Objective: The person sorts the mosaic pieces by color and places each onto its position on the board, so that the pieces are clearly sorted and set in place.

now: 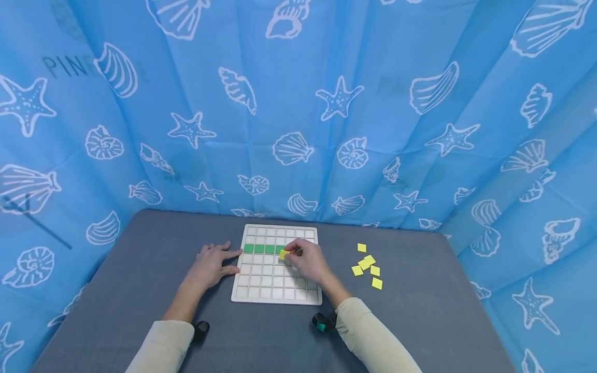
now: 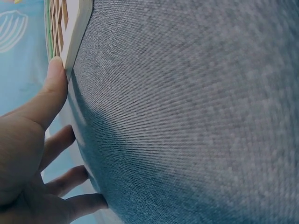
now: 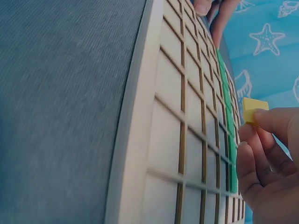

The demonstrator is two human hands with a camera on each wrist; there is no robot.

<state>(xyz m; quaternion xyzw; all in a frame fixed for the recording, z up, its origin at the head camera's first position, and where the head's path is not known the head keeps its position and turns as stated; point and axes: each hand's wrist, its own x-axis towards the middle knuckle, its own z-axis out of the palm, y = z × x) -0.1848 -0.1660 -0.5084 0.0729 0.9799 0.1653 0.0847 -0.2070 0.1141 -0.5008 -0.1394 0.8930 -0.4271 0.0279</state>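
A white gridded board lies on the grey table. Several green square tiles fill part of one row in its upper half, starting from the left edge. My right hand pinches a yellow square tile between thumb and fingers. In the head view that tile overlaps the board just below the right end of the green row. At the board's left side, my left hand touches the edge with fingers spread. The left thumb rests against the wooden rim in the left wrist view.
Several loose yellow tiles lie scattered on the table right of the board, some overlapping. A blue curtain with white shells and starfish hangs behind the table and along its sides.
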